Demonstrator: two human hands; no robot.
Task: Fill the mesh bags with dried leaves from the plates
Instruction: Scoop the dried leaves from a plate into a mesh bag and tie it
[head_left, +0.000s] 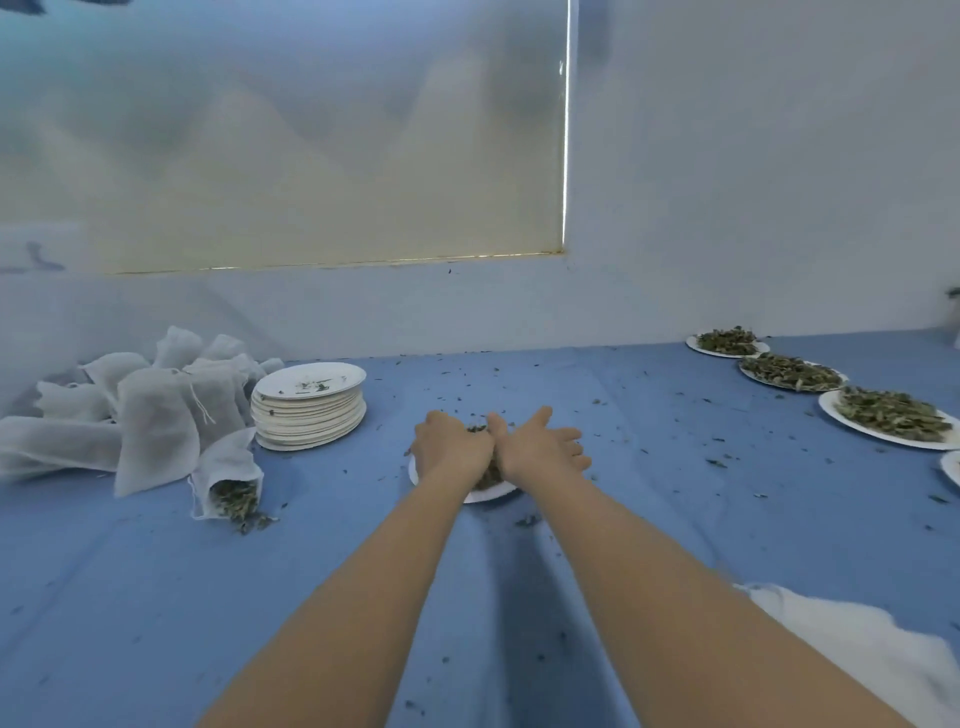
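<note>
The dried leaves (480, 428) being gathered sit on a white paper plate (491, 493) at the centre of the frame, mostly hidden under the two hands. The left hand (451, 448) lies knuckles-up with its fingers curled down into the pile, apparently gripping a clump. The right hand (543, 447) is beside it, touching at the thumb side, its fingers spread and fairly straight, cupping or pushing the leaves rather than closing on them; what lies under its palm cannot be seen.

The leaves look very light, brittle and loose, likely to crumble and scatter if squeezed or dropped from a height. A two-handed scoop from the outer edges of the pile inward should hold them best, with the palms kept close together.

Left of the plate, at mid-left of the frame, an open mesh bag (228, 480) lies on its side, partly filled, with leaves spilling from its mouth. It looks soft and limp, so its mouth would probably need holding open by the hem. Behind it is a heap of white mesh bags (150, 405), and beside that a stack of used plates (309, 410) with a few crumbs on top.

Along the right edge, several full plates (891, 415) wait in a row running toward the upper right. Leaf fragments are scattered over the blue cloth (156, 597) covering the table. A white fabric (852, 644) lies at lower right.
</note>
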